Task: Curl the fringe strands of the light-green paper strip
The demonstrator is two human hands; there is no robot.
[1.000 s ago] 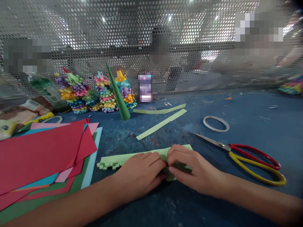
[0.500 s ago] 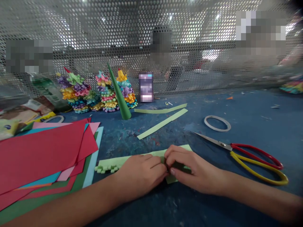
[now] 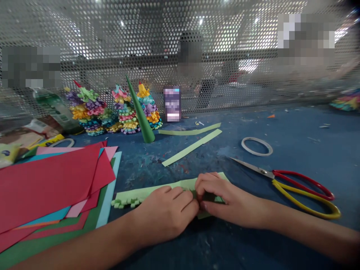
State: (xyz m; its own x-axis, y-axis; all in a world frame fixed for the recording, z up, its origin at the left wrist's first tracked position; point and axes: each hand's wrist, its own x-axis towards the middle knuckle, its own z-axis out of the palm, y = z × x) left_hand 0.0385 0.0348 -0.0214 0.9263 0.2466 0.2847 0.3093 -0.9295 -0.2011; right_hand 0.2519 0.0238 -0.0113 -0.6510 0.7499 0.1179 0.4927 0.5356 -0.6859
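A: Two hands meet over a green paper strip (image 3: 133,194), which lies flat on the table nearer you than the green cone (image 3: 144,123). Which step have you reached?

B: You appear to be curling its cut fringe. Tight curls (image 3: 126,203) line the near edge at the strip's left end; your fingers hide the middle.

A: And your grip?

B: Your left hand (image 3: 168,210) is folded down on the strip, fingertips out of sight. Your right hand (image 3: 222,195) is drawn narrow, thumb and finger pinching the near edge; the flap between them cannot be made out.

A: What does your next move call for?

B: Probably another small pinch toward the strip's right end, your left hand serving as anchor. A hard tug could tear a flap.

A: What surrounds you?

B: Right of the cone lie two loose strips (image 3: 192,147); farther right, a white ring (image 3: 260,154) and, nearer you, the scissors (image 3: 263,172). Left of the cone, a stack of coloured paper (image 3: 50,180) crowds your left forearm. Behind it stand fringed paper trees (image 3: 129,118). Only your own fingers block sight of the work.
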